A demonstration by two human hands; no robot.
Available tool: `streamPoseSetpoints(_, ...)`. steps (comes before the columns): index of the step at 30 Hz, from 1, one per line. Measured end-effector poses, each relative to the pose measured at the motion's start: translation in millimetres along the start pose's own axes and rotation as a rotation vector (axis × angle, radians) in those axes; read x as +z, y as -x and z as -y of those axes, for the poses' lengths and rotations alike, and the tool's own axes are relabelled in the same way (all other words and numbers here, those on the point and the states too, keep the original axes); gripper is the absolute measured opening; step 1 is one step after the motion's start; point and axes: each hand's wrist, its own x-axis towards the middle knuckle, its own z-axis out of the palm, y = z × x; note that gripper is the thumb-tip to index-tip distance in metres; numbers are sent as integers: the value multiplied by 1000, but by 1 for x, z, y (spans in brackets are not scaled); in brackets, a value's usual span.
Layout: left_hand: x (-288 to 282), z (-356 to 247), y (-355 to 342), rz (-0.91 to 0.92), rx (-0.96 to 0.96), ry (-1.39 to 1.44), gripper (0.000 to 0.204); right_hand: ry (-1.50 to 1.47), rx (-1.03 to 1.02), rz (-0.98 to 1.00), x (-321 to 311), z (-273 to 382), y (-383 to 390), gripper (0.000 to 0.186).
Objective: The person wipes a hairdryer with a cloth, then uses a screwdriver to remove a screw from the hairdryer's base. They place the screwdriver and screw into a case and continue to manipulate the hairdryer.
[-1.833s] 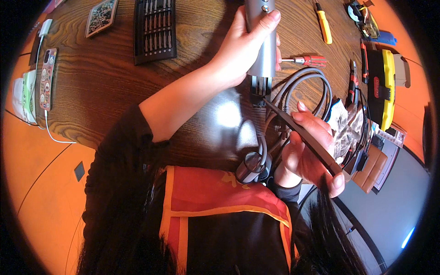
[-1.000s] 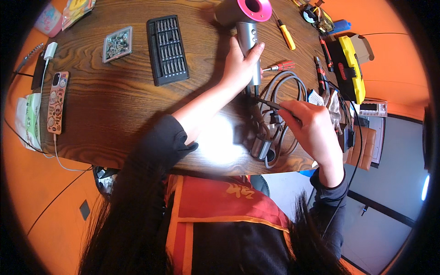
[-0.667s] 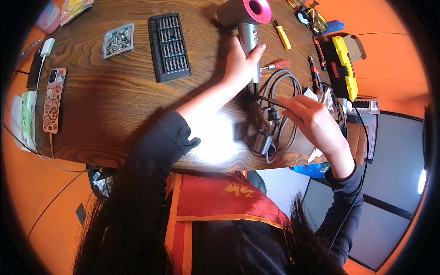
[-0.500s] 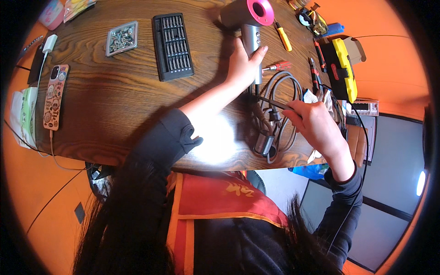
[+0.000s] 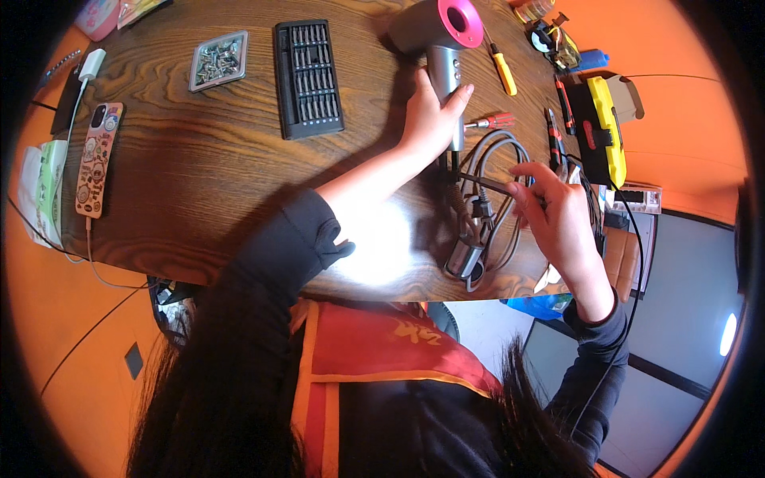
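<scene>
My left hand (image 5: 432, 121) is wrapped round the grey handle of a hair dryer (image 5: 443, 73) with a pink ring on its head. The dryer lies at the far middle of the table, its handle end toward me. In my right hand (image 5: 560, 213), thumb and fingers pinch a thin dark tool (image 5: 488, 182). Its far end reaches the base of the handle, where the cord begins; whether the tip touches is too small to tell. The dryer's grey cord (image 5: 519, 151) lies coiled beneath my right hand, with its plug (image 5: 481, 209) and a dark cylindrical block (image 5: 464, 258) on it.
A screwdriver bit set (image 5: 309, 80) and a clear box of screws (image 5: 217, 62) lie left of the dryer. Farther left is a phone (image 5: 99, 159) on a cable. Rightward are a yellow screwdriver (image 5: 503, 73), a red-handled screwdriver (image 5: 496, 120), pliers (image 5: 554, 135) and a black-yellow case (image 5: 603, 131).
The right hand's fingers have loosened and lifted a little on the thin tool, which still points at the handle's base. My left hand keeps its grip. The whole view has shifted slightly.
</scene>
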Motion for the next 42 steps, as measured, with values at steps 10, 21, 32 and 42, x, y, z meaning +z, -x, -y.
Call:
streamPoseSetpoints(10,-1,2,0,16,2,8,41,247,-547,-49,1,-6,-7,21)
streamPoseSetpoints(21,0,13,-6,-21,83,-90,42,127,-205,-36,-4,-12,-3,17)
streamPoseSetpoints(32,0,9,-3,-16,58,-49,42,90,-100,11,-2,-20,1,16)
streamPoseSetpoints(42,0,12,-5,-36,72,-84,42,87,60,5,-6,-12,3,19)
